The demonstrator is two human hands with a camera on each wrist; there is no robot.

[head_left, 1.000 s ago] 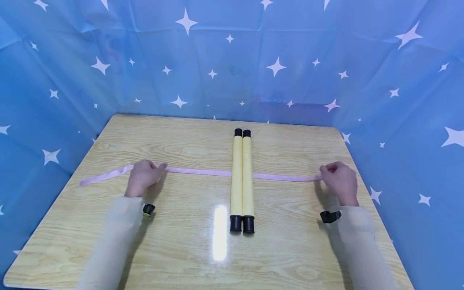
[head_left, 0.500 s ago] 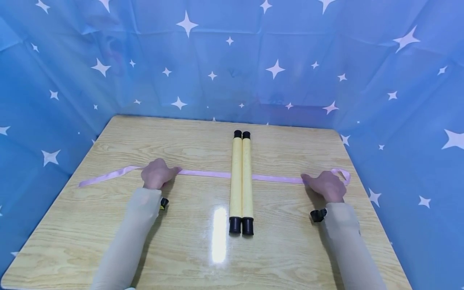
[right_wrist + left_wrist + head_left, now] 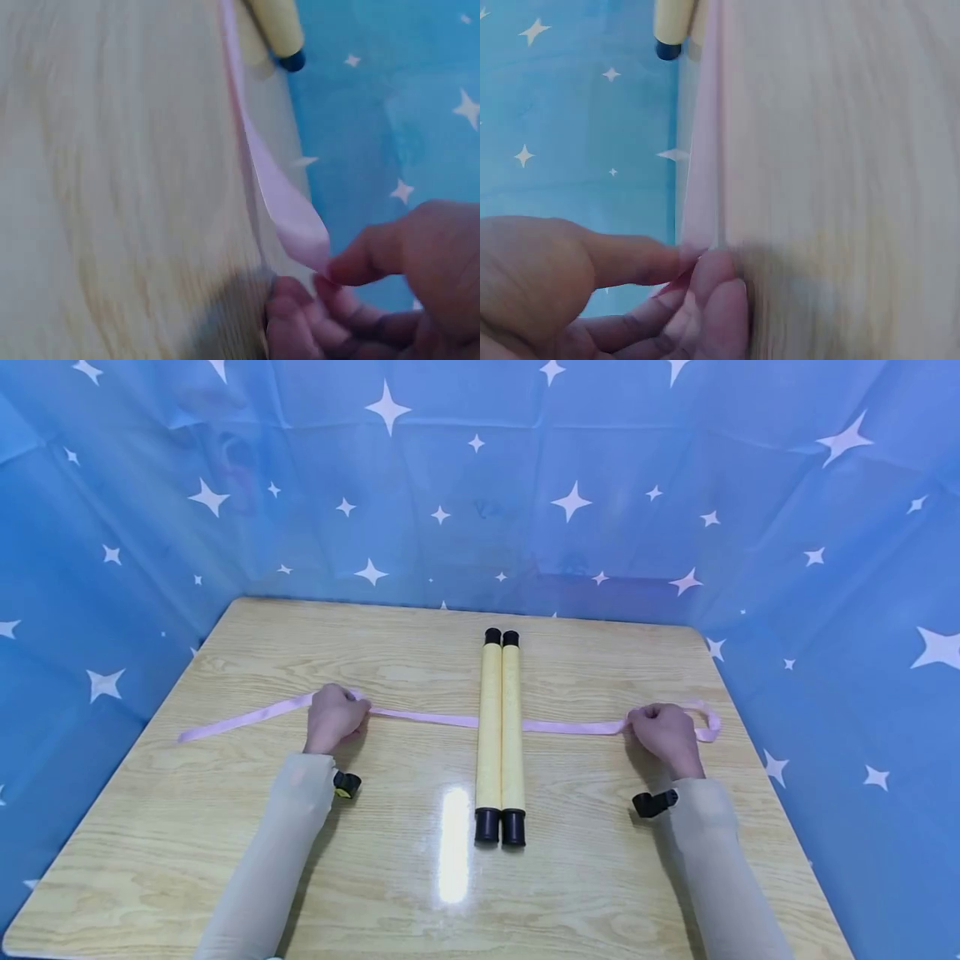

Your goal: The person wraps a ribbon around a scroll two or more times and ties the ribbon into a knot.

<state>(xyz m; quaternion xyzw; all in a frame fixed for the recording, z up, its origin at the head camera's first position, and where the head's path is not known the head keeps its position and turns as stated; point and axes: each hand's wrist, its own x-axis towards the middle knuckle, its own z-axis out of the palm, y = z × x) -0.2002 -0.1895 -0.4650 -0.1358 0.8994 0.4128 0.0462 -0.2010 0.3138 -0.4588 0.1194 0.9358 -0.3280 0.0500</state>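
Pinching between thumb and curled fingers, the left hand [image 3: 335, 718], left of centre in the head view, grips a lilac ribbon [image 3: 427, 717]; the right hand [image 3: 666, 733], toward the right side, grips the same strip in a like pinch. Both wrist views show the ribbon caught at the fingertips, with a twist in it by the right thumb [image 3: 373, 255].

Inward from the fingers, the ribbon runs nearly straight across the middle of the frame and passes under two pale yellow tubes with black ends, the left tube [image 3: 490, 727] and the right tube [image 3: 513, 727], which lie side by side just right of centre. Outward, one tail slants toward the left edge of the table [image 3: 390, 902], and the other curls into a loop just beyond the right hand. Pale sleeves reach in from the bottom of the frame; a starry blue curtain [image 3: 480, 477] fills the top.

The step in hand looks like taking hold of the ribbon on either side of the tubes. As I judge it, the next move calls for firm pinches and both sides raised evenly, the twist smoothed out, without rolling the tubes apart.
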